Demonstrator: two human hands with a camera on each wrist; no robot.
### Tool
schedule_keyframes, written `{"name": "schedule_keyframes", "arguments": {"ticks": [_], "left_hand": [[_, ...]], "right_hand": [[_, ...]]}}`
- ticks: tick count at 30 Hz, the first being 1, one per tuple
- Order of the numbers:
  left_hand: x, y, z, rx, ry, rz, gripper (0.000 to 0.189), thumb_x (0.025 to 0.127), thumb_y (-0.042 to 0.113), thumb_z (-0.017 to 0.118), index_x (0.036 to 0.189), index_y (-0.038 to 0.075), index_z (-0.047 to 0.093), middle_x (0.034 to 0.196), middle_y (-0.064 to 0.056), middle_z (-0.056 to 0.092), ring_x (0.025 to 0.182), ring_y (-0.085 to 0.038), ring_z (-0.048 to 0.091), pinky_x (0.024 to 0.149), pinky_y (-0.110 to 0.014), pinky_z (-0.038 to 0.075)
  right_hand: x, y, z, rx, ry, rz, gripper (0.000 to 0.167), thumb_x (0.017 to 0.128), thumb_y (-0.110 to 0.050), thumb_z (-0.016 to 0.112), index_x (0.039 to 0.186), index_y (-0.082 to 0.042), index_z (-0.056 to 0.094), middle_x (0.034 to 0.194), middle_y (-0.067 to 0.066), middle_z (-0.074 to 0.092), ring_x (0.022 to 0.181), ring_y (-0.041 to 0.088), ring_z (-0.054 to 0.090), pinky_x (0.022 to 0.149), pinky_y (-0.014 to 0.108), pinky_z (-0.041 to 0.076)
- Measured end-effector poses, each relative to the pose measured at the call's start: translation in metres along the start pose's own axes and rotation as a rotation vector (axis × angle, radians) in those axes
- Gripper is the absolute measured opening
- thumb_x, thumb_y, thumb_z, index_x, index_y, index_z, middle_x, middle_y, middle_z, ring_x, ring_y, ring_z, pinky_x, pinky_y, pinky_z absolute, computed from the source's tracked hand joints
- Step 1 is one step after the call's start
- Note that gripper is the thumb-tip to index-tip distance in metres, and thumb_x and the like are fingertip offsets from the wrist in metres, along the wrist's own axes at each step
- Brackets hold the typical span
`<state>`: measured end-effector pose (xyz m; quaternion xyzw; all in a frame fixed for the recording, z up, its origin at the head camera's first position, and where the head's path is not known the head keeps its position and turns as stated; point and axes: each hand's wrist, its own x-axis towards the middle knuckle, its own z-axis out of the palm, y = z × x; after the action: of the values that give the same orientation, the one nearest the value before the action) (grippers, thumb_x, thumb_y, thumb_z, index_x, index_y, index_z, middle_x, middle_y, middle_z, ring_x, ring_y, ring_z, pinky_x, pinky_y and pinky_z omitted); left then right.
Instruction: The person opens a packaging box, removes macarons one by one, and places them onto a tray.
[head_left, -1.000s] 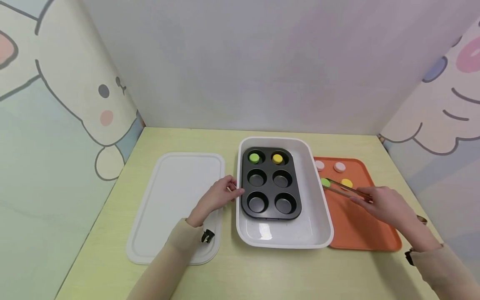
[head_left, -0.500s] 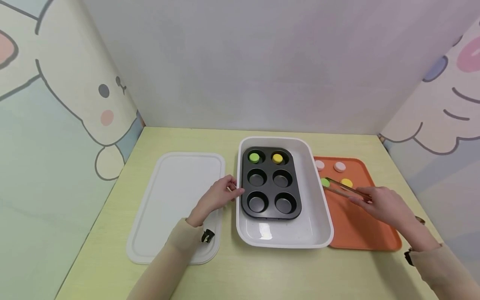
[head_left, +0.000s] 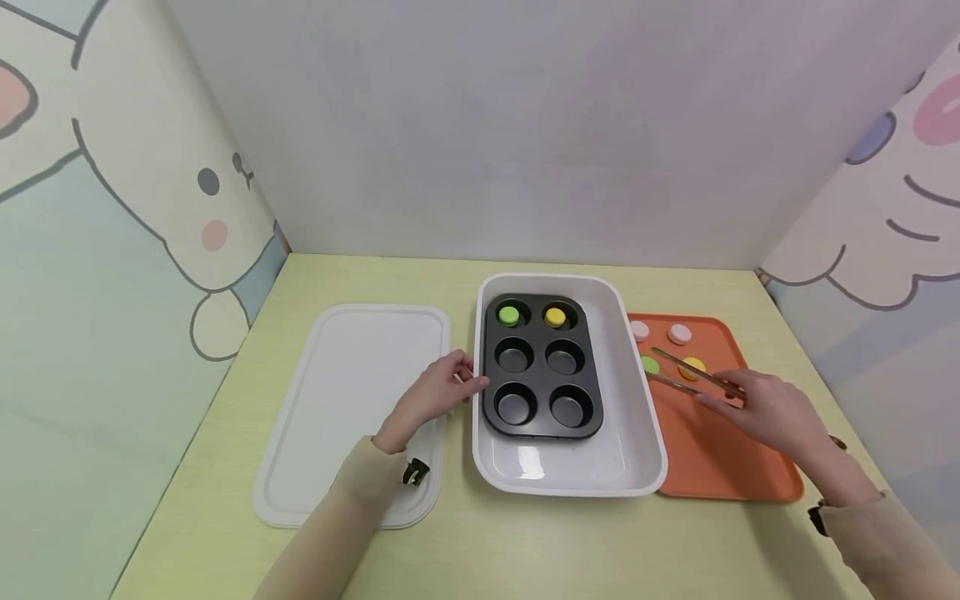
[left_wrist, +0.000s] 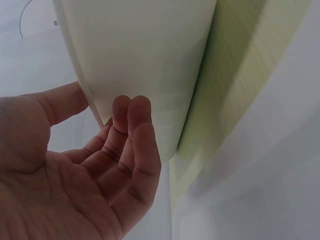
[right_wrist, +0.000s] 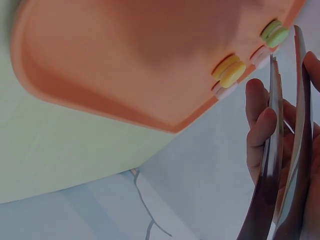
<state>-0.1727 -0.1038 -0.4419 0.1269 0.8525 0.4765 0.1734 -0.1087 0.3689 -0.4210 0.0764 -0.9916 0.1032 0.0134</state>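
Note:
In the head view my left hand (head_left: 442, 387) holds the left rim of a white basin (head_left: 577, 471). Its thumb lies over the edge, and the curled fingers rest along the outer wall (left_wrist: 145, 50). A dark muffin tin (head_left: 539, 380) sits in the basin, with a green macaron (head_left: 508, 316) and a yellow macaron (head_left: 555, 317) in its two back cups. My right hand (head_left: 772, 412) grips metal tongs (head_left: 701, 372) over an orange tray (head_left: 720, 450). The tong tips stand apart around another green macaron (head_left: 650, 365). Beside them lies a yellow macaron (head_left: 692, 368).
Two pink macarons, one at the tray's back (head_left: 679, 334) and one by the basin (head_left: 640, 331), lie behind the tongs. A white tray (head_left: 352, 392) lies under the left forearm. Walls stand behind and at both sides of the table (head_left: 525, 550).
The tong tips have spread wider, the upper arm moving away from the green macaron. My left hand, the basin and the muffin tin stay put.

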Motion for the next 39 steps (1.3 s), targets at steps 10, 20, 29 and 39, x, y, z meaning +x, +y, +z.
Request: {"name": "schedule_keyframes", "arguments": {"ticks": [10,20,29,39], "left_hand": [[0.0,0.0,0.0,-0.002,0.001,-0.001,0.024,0.095,0.023,0.071,0.102,0.006,0.056,0.086,-0.003,0.063,0.073,-0.023,0.065,0.059,-0.029,0.045],[-0.001,0.001,-0.001,-0.004,0.002,0.0,0.023,0.095,0.022,0.071,0.102,0.006,0.056,0.087,-0.003,0.063,0.076,-0.028,0.066,0.058,-0.028,0.045],[-0.001,0.001,-0.001,-0.008,0.004,0.0,0.024,0.095,0.023,0.07,0.102,0.005,0.056,0.086,-0.003,0.063,0.074,-0.025,0.066,0.058,-0.028,0.045],[0.001,-0.001,0.0,-0.015,-0.003,0.015,0.024,0.095,0.023,0.07,0.103,0.004,0.056,0.087,-0.003,0.064,0.074,-0.026,0.067,0.058,-0.029,0.045]], "right_hand": [[-0.001,-0.002,-0.01,-0.007,0.061,-0.037,0.045,0.085,-0.042,0.079,0.102,-0.002,0.07,0.078,0.002,0.059,0.058,0.013,0.043,0.048,0.03,0.034],[0.012,-0.003,-0.033,-0.019,0.141,-0.079,0.036,0.085,-0.041,0.079,0.089,-0.008,0.066,0.072,-0.002,0.053,0.051,0.01,0.035,0.046,0.028,0.027],[0.035,-0.015,-0.055,-0.049,0.133,-0.093,0.038,0.089,-0.044,0.074,0.096,-0.007,0.067,0.069,-0.003,0.05,0.052,0.012,0.033,0.049,0.03,0.026],[0.064,-0.036,-0.067,-0.05,0.099,-0.087,0.058,0.086,-0.053,0.073,0.115,-0.003,0.07,0.093,0.014,0.069,0.072,0.025,0.06,0.056,0.043,0.047]]}}
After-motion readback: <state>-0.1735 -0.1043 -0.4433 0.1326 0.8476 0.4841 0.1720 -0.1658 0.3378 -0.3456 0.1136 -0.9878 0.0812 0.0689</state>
